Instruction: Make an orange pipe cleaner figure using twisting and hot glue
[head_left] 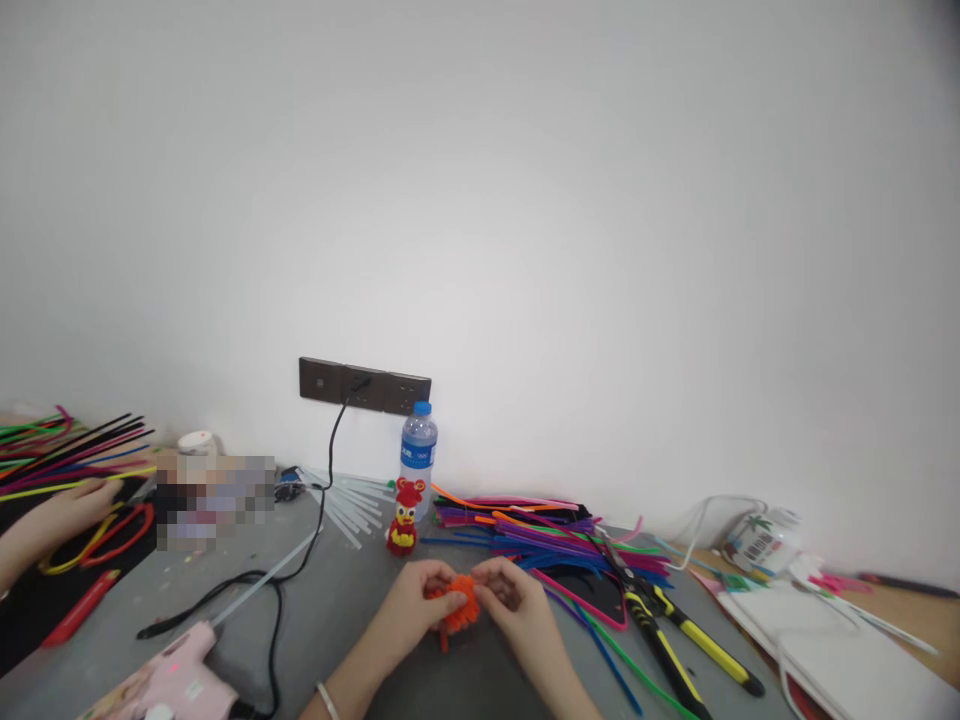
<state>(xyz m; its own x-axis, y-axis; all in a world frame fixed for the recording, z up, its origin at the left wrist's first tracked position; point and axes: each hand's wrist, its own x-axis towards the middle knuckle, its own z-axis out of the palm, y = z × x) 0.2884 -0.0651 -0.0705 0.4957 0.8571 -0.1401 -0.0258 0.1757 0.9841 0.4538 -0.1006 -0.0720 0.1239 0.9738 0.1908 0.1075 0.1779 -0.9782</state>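
Low in the middle of the view, an orange fuzzy piece [463,598], apparently bent from pipe cleaners, is held between my two hands over the grey table. My left hand [421,602] grips its left side, the thumb pressed on its front. On the other side, my right hand [510,597] pinches its right edge with curled fingers. A short orange end hangs below it. Just beyond my left hand stands a small red and yellow figure [403,518] with round ears, in front of a water bottle [418,445] with a blue cap.
Pipe cleaners [525,530] lie bundled along the wall. Yellow-and-black pliers [667,625] rest at right, near white paper [847,630]. A pink glue gun [169,680], black cable [277,600] and clear glue sticks [349,505] are at left. Another person's hand [75,510] is near scissors [120,540].
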